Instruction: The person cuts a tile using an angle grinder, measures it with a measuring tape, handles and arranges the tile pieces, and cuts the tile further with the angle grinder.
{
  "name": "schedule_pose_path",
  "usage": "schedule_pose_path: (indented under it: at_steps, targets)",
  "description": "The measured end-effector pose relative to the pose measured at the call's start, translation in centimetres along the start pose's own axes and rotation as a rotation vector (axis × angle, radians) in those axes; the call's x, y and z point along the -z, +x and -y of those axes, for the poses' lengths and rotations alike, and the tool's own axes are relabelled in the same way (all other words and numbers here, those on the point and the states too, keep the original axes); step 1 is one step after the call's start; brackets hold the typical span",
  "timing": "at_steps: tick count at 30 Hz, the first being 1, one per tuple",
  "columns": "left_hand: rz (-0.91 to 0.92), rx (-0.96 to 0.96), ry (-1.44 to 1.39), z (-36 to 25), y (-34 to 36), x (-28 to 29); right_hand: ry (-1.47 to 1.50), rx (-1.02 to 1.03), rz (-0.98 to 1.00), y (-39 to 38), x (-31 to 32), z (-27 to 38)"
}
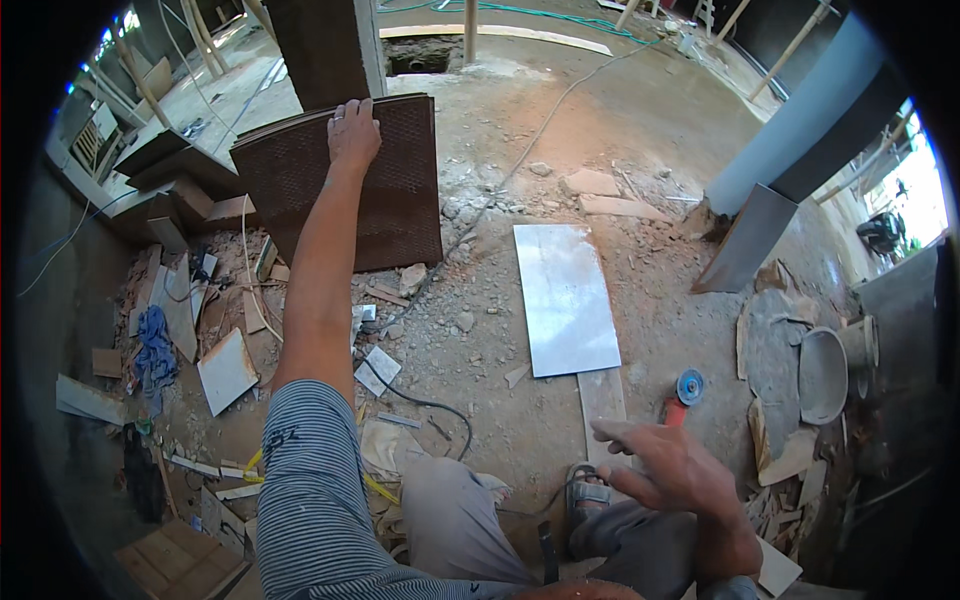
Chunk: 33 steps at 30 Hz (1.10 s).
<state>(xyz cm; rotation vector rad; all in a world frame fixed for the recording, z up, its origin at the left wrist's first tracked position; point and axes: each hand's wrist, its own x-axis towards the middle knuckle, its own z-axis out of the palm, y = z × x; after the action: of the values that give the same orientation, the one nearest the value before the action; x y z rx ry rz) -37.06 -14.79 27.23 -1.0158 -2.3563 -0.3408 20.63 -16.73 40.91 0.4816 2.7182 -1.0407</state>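
Note:
My left arm reaches forward, and my left hand (354, 133) has its fingers hooked over the top edge of a dark brown tile (385, 200). This tile, its textured face toward me, is at the front of a stack leaning against a pillar (325, 50). My right hand (680, 470) hangs over my knee with its fingers stretched out and nothing in them. Just beyond it on the ground lies an angle grinder (688, 390) with a blue disc and a red-orange body. A glossy white tile (567, 300) lies flat between the stack and the grinder.
Rubble and broken tile pieces (228, 370) cover the ground. A blue cloth (155, 350) lies at the left. A cable (530, 150) runs across the floor. At the right are a round basin (823, 375), a grey tile (745, 240) and a leaning column (800, 120).

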Motion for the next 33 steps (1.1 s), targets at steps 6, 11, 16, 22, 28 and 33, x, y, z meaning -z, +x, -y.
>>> schedule_pose_path:
  at_steps: [6,11,16,22,28,33]
  targets:
    - [-0.07,0.015,0.051,-2.3,-0.3,-0.5,-0.071,-0.184,-0.282,-2.2,1.5,-1.4]
    - [-0.122,0.03,0.019,-0.2,-2.7,1.4,-0.031,-0.311,-0.208,-0.4,2.8,-3.0]
    - [-0.261,0.253,-0.338,-1.5,-4.7,5.5,0.19,-0.32,-0.116,3.6,0.4,-9.4]
    - [-0.653,0.595,-0.466,1.4,-9.3,5.1,0.864,-0.375,0.097,15.0,-6.5,-12.4]
    - [-1.036,1.259,-1.085,1.3,-12.6,8.8,1.441,-0.221,0.231,26.0,-10.9,-10.0]
    - [-0.295,1.219,-1.708,13.5,-18.4,11.1,1.884,-0.206,0.266,30.2,-12.6,-0.3]
